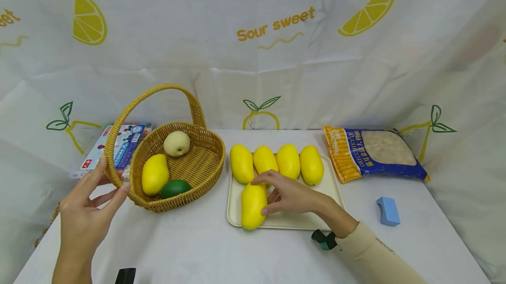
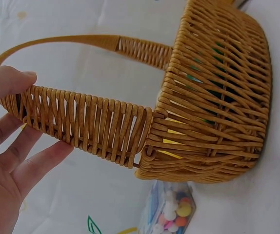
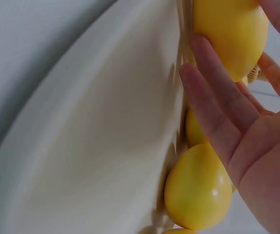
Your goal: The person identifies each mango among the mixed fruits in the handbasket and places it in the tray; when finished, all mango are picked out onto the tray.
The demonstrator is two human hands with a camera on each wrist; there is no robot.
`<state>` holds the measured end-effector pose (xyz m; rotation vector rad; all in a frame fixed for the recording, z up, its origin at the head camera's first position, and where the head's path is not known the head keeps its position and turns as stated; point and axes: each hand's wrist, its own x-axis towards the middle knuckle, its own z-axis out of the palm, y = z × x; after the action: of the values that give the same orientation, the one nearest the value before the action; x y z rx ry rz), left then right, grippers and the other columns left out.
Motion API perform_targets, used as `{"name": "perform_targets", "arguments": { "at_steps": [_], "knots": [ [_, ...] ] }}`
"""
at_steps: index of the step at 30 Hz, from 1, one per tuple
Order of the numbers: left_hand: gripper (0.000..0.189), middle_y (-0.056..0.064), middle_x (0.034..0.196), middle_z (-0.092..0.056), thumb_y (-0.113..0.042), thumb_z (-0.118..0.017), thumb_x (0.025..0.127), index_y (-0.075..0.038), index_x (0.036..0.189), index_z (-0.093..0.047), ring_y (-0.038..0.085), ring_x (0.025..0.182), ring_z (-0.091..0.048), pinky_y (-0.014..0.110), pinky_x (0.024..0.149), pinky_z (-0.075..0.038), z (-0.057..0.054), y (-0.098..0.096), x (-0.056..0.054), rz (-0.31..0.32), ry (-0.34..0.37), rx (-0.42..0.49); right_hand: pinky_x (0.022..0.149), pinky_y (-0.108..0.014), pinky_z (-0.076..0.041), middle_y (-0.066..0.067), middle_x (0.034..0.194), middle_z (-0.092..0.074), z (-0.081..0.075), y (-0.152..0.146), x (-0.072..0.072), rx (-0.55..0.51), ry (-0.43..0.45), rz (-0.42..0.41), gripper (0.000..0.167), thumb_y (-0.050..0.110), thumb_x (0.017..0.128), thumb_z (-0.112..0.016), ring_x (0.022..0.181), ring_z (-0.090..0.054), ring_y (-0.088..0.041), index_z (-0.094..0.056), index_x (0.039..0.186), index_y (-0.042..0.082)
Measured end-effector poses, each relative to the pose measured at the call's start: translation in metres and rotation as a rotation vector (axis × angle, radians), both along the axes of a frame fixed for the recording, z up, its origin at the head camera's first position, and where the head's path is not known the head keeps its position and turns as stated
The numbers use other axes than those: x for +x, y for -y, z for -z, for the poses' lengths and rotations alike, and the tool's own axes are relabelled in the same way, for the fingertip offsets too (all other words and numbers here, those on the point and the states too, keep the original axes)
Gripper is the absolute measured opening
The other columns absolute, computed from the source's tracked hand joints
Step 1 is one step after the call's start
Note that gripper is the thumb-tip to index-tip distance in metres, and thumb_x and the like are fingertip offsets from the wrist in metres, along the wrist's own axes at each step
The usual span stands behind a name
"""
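My left hand holds the handle of a wicker basket at one side, with the thumb and fingertips on opposite faces. Inside the basket are a pale round pear, a yellow mango and a dark green fruit. Over the cream tray, my right hand grips a yellow mango between thumb and fingers. That mango lies at the tray's front left, its lower end overlapping the front rim in the head view. Behind it, several more mangoes stand in a row along the tray's back.
A blue-and-orange pasta bag lies at the back right, with a small light blue block in front. Behind the basket sits a clear package of colourful balls. A dark green-and-black object lies by the right wrist.
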<state>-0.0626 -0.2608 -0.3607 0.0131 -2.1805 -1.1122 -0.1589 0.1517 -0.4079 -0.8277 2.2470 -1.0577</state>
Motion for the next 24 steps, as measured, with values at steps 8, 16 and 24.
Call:
{"name": "perform_targets", "arguments": {
  "at_steps": [8,16,24],
  "knots": [
    [0.091,-0.031,0.113,-0.062,0.025,-0.077,0.07,-0.018,0.146,-0.054,-0.008,0.096,-0.06,-0.001,0.071,-0.051,0.0008,0.0011,-0.0003,0.005,-0.002,-0.003,0.087,-0.022,-0.06,-0.004,0.156,-0.044,-0.001,0.0015,0.0002,0.013,-0.023,-0.023,0.068,0.033,0.089,-0.079,0.098,-0.069,-0.012,-0.048,0.148,0.02],
    [0.091,-0.031,0.111,-0.062,0.026,-0.077,0.069,-0.017,0.146,-0.054,-0.008,0.095,-0.06,-0.001,0.071,-0.051,0.0003,0.0011,-0.0005,0.01,-0.008,0.001,0.088,-0.021,-0.06,-0.005,0.157,-0.044,-0.0014,0.0012,0.0002,0.021,-0.036,-0.027,0.068,0.033,0.089,-0.079,0.098,-0.069,-0.012,-0.049,0.149,0.019],
    [0.091,-0.031,0.113,-0.062,0.026,-0.077,0.069,-0.017,0.146,-0.054,-0.008,0.096,-0.06,-0.001,0.071,-0.051,0.0005,0.0014,-0.0006,0.011,-0.006,-0.001,0.083,-0.018,-0.06,-0.005,0.156,-0.045,-0.0049,0.0003,-0.0001,0.036,-0.042,-0.003,0.07,0.035,0.089,-0.08,0.094,-0.07,-0.009,-0.048,0.149,0.021]
  ]
}}
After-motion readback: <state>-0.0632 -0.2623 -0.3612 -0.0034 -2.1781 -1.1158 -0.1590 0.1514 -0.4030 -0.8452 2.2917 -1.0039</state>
